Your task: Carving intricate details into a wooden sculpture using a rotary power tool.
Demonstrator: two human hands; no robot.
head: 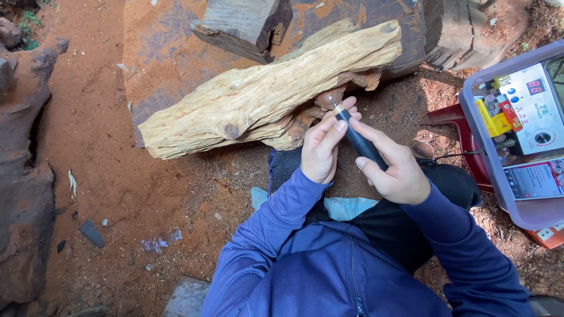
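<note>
- Pale, weathered wood makes up the log (264, 97), a long gnarled piece with a dark knot and a ragged, darker underside; it lies just above both hands, propped against a big reddish timber block (176, 53).
- Black and slim, the rotary carving handpiece (358, 140) has a brass collar and a fine bit at its tip, and that tip sits at the log's dark underside, just beyond the fingertips.
- Right hand (399, 170) is closed round the tool's barrel in a pen-like grip, thumb and fingers wrapped on it.
- Left hand (322, 147) is curled beside it, its fingers pressed to the front of the handpiece near the collar, steadying it.
- Risk, as I judge it: the bit is close to the left fingertips, so a skid off the uneven grain could nick them; the log rests only by leaning, so a hard push could roll it.
- A thin cable (452, 155) runs from the right wrist toward the right, and a snag there could jerk the tool.
- To the right of the right hand sits a lilac plastic tray (482, 158) holding a white control box (537, 108) with a dial and a red display.
- Under the forearms, blue sleeves and dark trousers; all round, red-brown sawdust and soil (94, 147), fine and powdery.
</note>
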